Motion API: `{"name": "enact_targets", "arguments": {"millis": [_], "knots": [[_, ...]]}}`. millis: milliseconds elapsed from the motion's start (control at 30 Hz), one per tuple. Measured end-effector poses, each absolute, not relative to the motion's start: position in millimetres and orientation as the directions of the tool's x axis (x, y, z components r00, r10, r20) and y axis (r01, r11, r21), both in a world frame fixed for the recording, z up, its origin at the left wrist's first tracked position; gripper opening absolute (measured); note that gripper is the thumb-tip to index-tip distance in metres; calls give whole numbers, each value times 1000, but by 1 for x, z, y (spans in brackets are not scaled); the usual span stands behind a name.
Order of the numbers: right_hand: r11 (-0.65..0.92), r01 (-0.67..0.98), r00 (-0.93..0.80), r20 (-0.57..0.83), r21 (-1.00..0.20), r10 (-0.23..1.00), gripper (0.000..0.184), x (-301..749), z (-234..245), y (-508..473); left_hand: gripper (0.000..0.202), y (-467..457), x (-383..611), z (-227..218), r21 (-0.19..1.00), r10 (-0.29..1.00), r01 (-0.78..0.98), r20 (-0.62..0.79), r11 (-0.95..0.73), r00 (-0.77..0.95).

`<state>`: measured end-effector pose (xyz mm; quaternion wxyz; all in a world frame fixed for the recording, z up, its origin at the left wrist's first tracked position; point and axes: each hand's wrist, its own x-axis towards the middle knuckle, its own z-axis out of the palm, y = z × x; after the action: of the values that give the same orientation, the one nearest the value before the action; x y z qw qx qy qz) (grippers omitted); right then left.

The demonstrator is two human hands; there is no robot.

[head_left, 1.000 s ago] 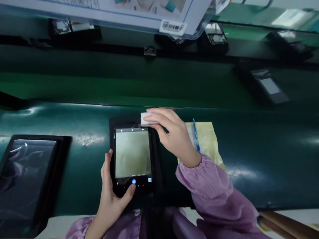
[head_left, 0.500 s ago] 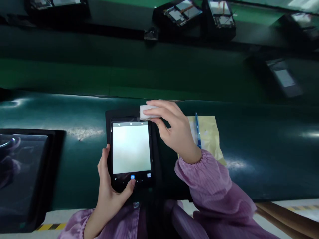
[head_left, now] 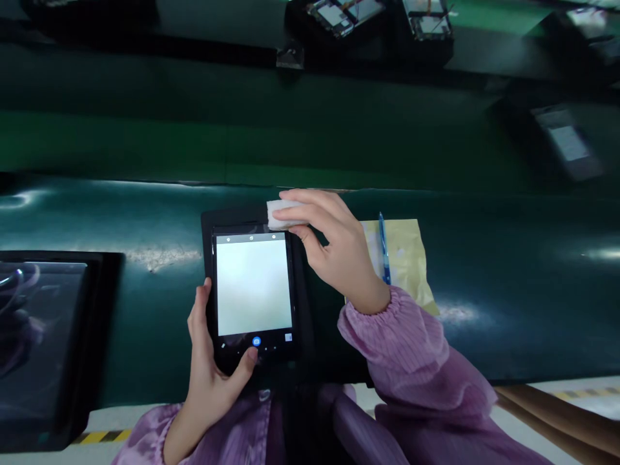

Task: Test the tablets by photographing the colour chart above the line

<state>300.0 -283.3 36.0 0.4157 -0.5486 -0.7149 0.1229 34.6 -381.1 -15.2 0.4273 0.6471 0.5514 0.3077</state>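
Observation:
A tablet (head_left: pixel 254 284) with a lit, nearly white camera screen lies in a black tray (head_left: pixel 207 223) in front of me. My left hand (head_left: pixel 213 368) grips its lower left: the fingers run along the left edge, and the thumb is over the bottom of the screen, just below the blue shutter button (head_left: pixel 256 341). Between the thumb and fingers of my right hand (head_left: pixel 334 242) is a white foam block (head_left: pixel 278 215), held over the tablet's top right corner. Whether the block touches the glass I cannot tell.
To the right, a blue pen (head_left: pixel 384 248) lies on crumpled yellow paper (head_left: pixel 409 258). A second dark tablet (head_left: pixel 43 323) sits in a black tray at left. Opened devices (head_left: pixel 334 16) in black holders stand along the far line, with another device (head_left: pixel 568 142) at right.
My left thumb has drawn back slightly from the blue shutter button. The foam block stays at the tablet's top right corner. The whole view has shifted a little.

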Motion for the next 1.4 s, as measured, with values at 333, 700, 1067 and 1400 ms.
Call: {"name": "enact_targets", "arguments": {"millis": [333,700,1067,1400], "knots": [[365,673,-42,460,-643,887,42,298,35,-285,108,-379,33,-15,894,974,446,-64,-41,218],[359,727,-54,473,-585,880,51,295,34,-290,107,-380,31,-17,901,975,434,-68,-31,211],[335,744,-92,409,-578,908,64,301,43,-293,108,-379,32,-14,891,974,451,-60,-47,219],[340,739,-83,422,-582,903,56,300,41,-292,110,-379,31,-16,887,976,455,-31,-73,217]]}}
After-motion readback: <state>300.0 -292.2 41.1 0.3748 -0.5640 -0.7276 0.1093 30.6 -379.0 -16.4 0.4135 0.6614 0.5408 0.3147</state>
